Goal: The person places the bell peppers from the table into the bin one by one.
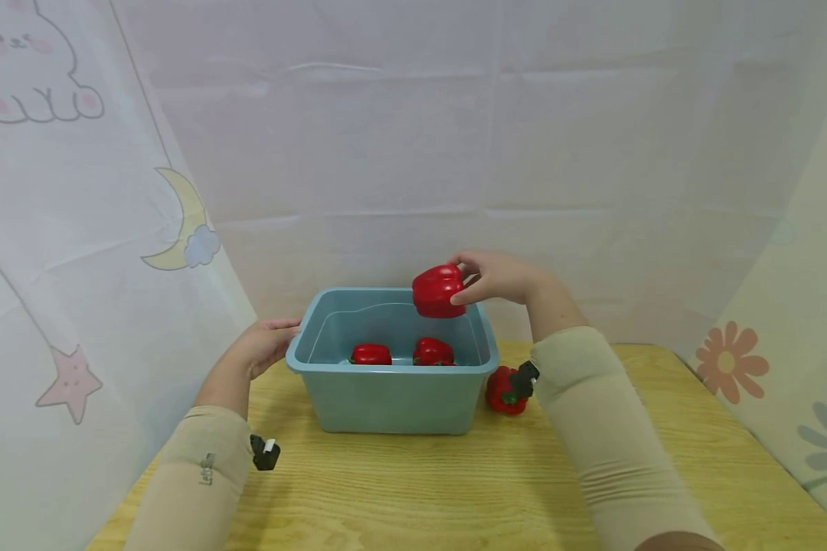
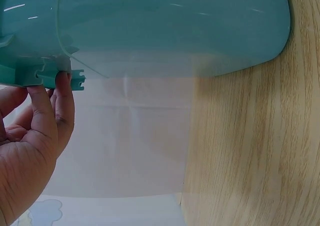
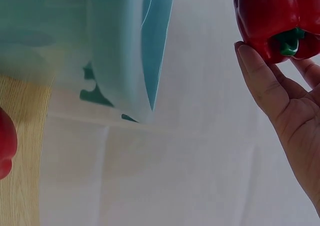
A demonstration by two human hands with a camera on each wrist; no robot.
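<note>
A teal plastic tub (image 1: 393,398) stands on the wooden table and holds two red bell peppers (image 1: 371,354) (image 1: 433,351). My right hand (image 1: 499,277) holds a third red pepper (image 1: 438,291) in the air over the tub's far right corner; the right wrist view shows the pepper (image 3: 277,19) with its green stem between my fingers (image 3: 260,81). My left hand (image 1: 269,344) rests against the tub's left rim, fingers (image 2: 55,111) straight under the lip (image 2: 65,76). A fourth red pepper (image 1: 505,390) lies on the table just right of the tub.
White cloth curtains with cartoon prints close in the table on the left, back and right. The wooden tabletop (image 1: 455,482) stretches toward me in front of the tub. Small black devices (image 1: 265,451) sit on both wrists.
</note>
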